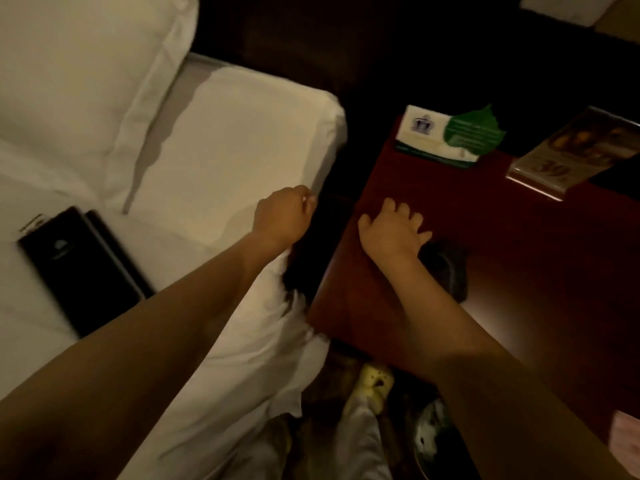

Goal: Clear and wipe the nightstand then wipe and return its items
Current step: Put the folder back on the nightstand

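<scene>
Step in hand, by judgement: clearing, partly done.

- Nightstand [502,258]: red-brown top, still holding items along its far edge.
- Leaf card [453,136]: green and white, at 12 o'clock of the right hand.
- Framed card [568,157]: at 2 o'clock of that hand, tilted.
- Black folder [83,268]: on the bed [242,133], at 9 o'clock of the left hand.
- Right hand [391,230]: fingers spread, palm down on the nightstand's near-left part, holding nothing visible; a dark patch just beside it, cloth or shadow I cannot tell.
- Left hand [282,220]: loosely curled over the bed's edge; contents, if any, cannot be told.

Next move calls for lifting both cards across to the bed.
</scene>
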Motion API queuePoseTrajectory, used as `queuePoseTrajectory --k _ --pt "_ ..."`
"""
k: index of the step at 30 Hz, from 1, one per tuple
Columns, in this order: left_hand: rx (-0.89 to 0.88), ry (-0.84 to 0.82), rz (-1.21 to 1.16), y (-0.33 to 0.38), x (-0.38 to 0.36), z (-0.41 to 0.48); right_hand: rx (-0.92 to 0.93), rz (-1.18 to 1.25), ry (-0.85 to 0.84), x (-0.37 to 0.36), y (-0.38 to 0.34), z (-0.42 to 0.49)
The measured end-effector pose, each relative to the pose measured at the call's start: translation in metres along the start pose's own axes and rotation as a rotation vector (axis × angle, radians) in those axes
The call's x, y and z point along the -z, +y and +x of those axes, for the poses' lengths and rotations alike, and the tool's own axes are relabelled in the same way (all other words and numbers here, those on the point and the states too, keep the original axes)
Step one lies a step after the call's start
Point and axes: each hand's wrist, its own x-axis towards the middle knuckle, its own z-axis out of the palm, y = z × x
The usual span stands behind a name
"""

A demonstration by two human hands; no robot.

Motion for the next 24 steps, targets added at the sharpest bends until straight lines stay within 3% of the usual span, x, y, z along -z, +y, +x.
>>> queuePoseTrajectory --k 7,12,17,24 --pt "0.272 -0.134 0.161 -0.116 0.061 -0.057 0.141 -0.016 -0.209 -0.063 -0.121 -0.05" --pt "0.435 -0.077 0.15 -0.189 0.101 -0.105 0.337 0.034 -0.374 -0.105 -0.188 -0.082" --pt "0.661 -0.005 -0.031 -0.25 0.109 -0.139 0.502 0.016 -0.427 -0.145 -0.238 -0.11" --pt "0.795 0.057 -0.504 -0.291 0.082 -0.155 0.605 -0.019 -0.44 -0.183 -0.273 -0.123"
